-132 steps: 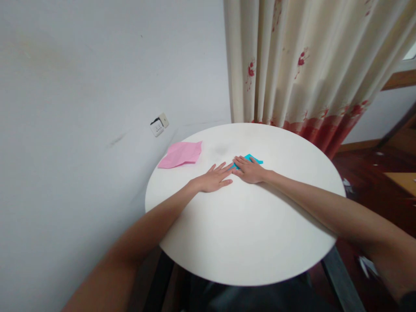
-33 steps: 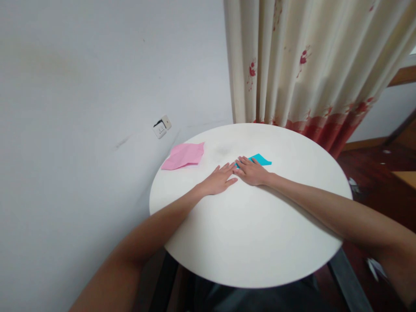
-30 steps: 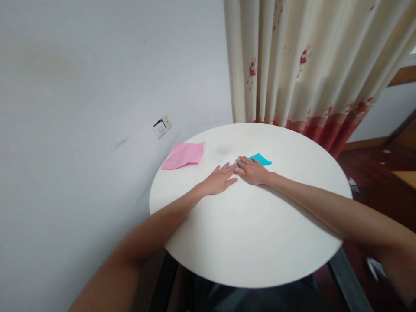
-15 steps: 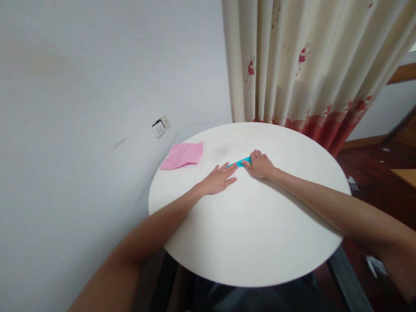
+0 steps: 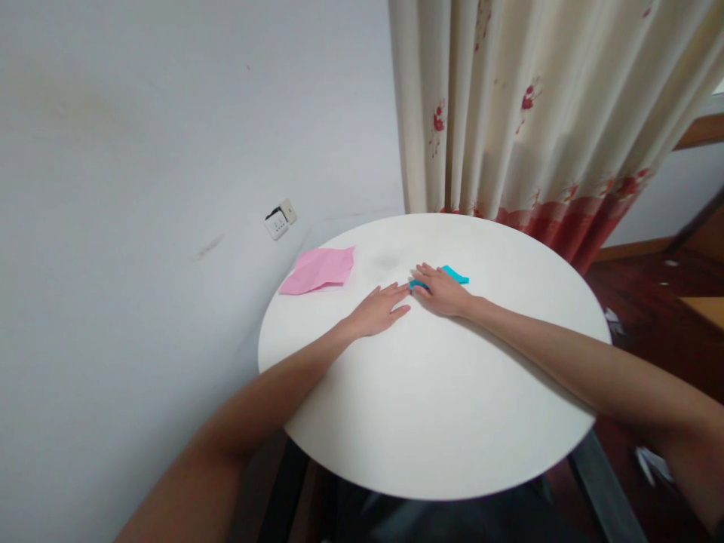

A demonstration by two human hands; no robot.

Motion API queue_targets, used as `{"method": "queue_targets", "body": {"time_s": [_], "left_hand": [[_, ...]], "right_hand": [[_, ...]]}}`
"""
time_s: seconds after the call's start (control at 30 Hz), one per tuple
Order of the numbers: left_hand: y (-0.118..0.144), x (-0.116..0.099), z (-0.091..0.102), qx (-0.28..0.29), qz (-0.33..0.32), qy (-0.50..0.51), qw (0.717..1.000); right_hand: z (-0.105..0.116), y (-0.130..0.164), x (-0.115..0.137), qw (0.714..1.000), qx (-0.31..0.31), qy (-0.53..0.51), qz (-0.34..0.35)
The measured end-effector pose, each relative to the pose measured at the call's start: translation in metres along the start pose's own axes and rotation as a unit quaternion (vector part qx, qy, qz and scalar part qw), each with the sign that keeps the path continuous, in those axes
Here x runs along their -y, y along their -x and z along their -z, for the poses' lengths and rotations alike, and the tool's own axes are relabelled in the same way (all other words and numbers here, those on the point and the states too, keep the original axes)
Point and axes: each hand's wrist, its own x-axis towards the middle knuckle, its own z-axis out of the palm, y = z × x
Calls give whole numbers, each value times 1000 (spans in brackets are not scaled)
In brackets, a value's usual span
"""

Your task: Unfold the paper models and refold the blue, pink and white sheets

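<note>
A narrow strip of blue paper [image 5: 455, 276], apparently folded, lies on the round white table [image 5: 441, 407]. My right hand [image 5: 440, 290] rests flat across its middle, fingers stretched out, so that part is hidden; the right end sticks out past the knuckles and a bit of the left end shows by the thumb. My left hand [image 5: 378, 311] lies flat with its fingers apart, the fingertips at the strip's left end. Pink paper [image 5: 317, 269] with a white edge below it lies farther left.
The table stands close to a white wall [image 5: 170, 136] with a socket [image 5: 277, 225] just above table height. A cream and red curtain [image 5: 509, 113] hangs behind. White scraps [image 5: 656, 463] lie on the dark floor to the right.
My right hand has slid left along the blue paper toward my left hand, uncovering the paper's right end. My left hand has barely moved.
</note>
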Motion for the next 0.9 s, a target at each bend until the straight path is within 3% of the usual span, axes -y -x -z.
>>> {"method": "queue_targets", "body": {"time_s": [0.1, 0.27, 0.6, 0.9], "left_hand": [[-3, 5, -3, -56, -15, -6, 998], [-5, 12, -2, -112, -22, -21, 993], [-6, 18, -1, -140, 16, 14, 990], [-9, 25, 0, -145, 7, 76, 986]], "right_hand": [[-4, 0, 5, 997, 27, -31, 70], [-3, 1, 7, 992, 15, -57, 114], [11, 3, 19, 988, 6, -92, 124], [18, 5, 24, 991, 6, -80, 106]]}}
